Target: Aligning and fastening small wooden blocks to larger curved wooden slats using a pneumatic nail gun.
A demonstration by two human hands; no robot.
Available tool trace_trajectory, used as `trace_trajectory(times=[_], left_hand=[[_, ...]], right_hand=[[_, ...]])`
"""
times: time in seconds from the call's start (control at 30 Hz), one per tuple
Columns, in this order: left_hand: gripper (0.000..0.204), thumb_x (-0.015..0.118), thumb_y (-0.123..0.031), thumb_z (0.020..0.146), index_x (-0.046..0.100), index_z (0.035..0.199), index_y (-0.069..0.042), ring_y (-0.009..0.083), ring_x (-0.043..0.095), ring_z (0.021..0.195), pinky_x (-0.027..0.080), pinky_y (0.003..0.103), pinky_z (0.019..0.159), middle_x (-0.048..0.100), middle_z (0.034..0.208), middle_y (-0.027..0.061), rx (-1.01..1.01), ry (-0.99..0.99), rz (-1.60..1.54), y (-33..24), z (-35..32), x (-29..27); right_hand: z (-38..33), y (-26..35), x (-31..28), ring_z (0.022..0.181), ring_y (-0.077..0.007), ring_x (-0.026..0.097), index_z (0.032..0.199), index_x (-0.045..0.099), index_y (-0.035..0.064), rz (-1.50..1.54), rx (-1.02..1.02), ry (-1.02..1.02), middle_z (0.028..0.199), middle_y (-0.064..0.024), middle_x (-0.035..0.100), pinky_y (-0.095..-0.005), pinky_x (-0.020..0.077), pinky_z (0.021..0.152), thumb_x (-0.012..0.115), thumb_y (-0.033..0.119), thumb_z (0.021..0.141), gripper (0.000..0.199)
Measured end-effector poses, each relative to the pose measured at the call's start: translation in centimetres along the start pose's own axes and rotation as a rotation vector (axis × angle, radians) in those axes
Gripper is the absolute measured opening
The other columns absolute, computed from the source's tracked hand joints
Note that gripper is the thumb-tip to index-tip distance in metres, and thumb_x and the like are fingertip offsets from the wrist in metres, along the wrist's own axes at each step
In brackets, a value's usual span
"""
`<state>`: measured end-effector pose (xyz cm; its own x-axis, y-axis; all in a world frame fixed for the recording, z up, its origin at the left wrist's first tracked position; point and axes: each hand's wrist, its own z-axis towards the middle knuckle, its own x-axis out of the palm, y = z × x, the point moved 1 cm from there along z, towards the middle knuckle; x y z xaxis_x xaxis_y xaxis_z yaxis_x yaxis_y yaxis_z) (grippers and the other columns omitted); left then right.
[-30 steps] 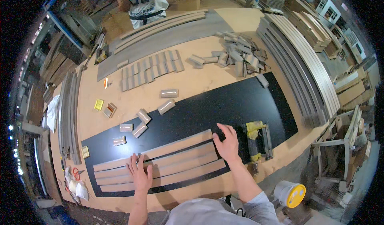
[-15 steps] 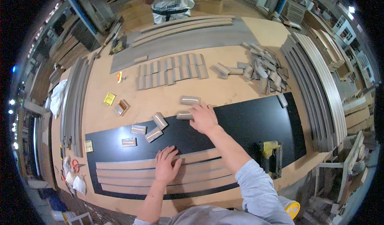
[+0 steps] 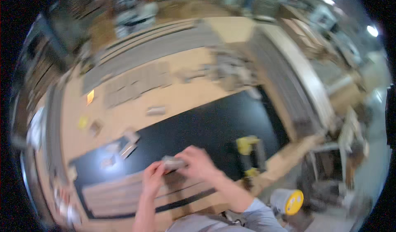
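Between hands (image 3: pixel 152 178) (image 3: pixel 196 163), block (image 3: pixel 173 163) lengthwise left-to-right

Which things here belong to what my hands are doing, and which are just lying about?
Likely in the job: small block between left hand and right hand; long strips; black panel.

Probably lying about: yellow-lidded bucket; white bundle; orange item.

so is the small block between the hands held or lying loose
Held, it appears: left hand and right hand grip opposite ends of the small block; blur hides finer detail.
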<state>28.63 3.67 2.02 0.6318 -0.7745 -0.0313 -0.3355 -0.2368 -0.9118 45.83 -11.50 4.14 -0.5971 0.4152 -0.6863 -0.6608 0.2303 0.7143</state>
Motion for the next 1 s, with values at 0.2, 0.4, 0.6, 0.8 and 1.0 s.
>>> trace_trajectory(times=[0.2,0.4,0.6,0.8,1.0], left_hand=[[0.03,0.068,-0.01,0.095,0.06,0.121,0.0,0.0248,0.064,0.104,0.053,0.041,0.089,0.067,0.112,0.0129,-0.025,0.102,-0.201,5.5,-0.4,-1.6],[0.032,0.062,-0.014,0.103,0.063,0.124,0.01,0.0229,0.066,0.105,0.056,0.035,0.089,0.067,0.119,0.0159,-0.055,0.184,0.141,-0.8,-3.4,5.1],[0.032,0.06,-0.012,0.103,0.061,0.128,0.008,0.0253,0.066,0.109,0.056,0.037,0.093,0.066,0.122,0.0172,-0.032,0.257,0.082,0.0,-3.2,5.5],[0.034,0.061,-0.013,0.104,0.061,0.131,0.008,0.0248,0.065,0.111,0.054,0.035,0.098,0.066,0.124,0.0159,0.052,0.33,0.155,0.9,-3.4,4.4],[0.039,0.066,-0.028,0.102,0.066,0.131,-0.003,0.029,0.064,0.115,0.05,0.037,0.101,0.068,0.125,0.0144,0.132,0.15,0.835,-5.6,-4.8,6.6]], right_hand=[[-5.1,0.5,0.5,0.108,-0.0312,0.06,0.119,0.066,0.0171,-0.08,0.161,-0.077,0.113,-0.0049,0.062,-0.0467,0.0469,0.091,0.084,0.035,0.074,0.051],[-10.3,0.0,-1.3,0.108,-0.0269,0.059,0.123,0.062,0.0179,-0.121,0.16,-0.256,0.114,-0.0026,0.059,-0.0442,0.0452,0.09,0.079,0.035,0.078,0.051],[-12.2,0.7,-2.5,0.108,-0.0241,0.059,0.123,0.061,0.0181,-0.159,0.209,-0.176,0.111,-0.0031,0.058,-0.0435,0.0458,0.089,0.078,0.036,0.078,0.051],[-13.0,0.4,-2.6,0.113,-0.0285,0.061,0.128,0.061,0.0173,-0.071,0.231,-0.157,0.113,-0.0073,0.06,-0.0473,0.0465,0.091,0.076,0.038,0.081,0.054],[-13.6,-0.3,-3.2,0.107,-0.025,0.063,0.12,0.066,0.0145,-0.02,0.339,-0.347,0.11,-0.006,0.062,-0.0411,0.0471,0.086,0.077,0.037,0.08,0.048]])
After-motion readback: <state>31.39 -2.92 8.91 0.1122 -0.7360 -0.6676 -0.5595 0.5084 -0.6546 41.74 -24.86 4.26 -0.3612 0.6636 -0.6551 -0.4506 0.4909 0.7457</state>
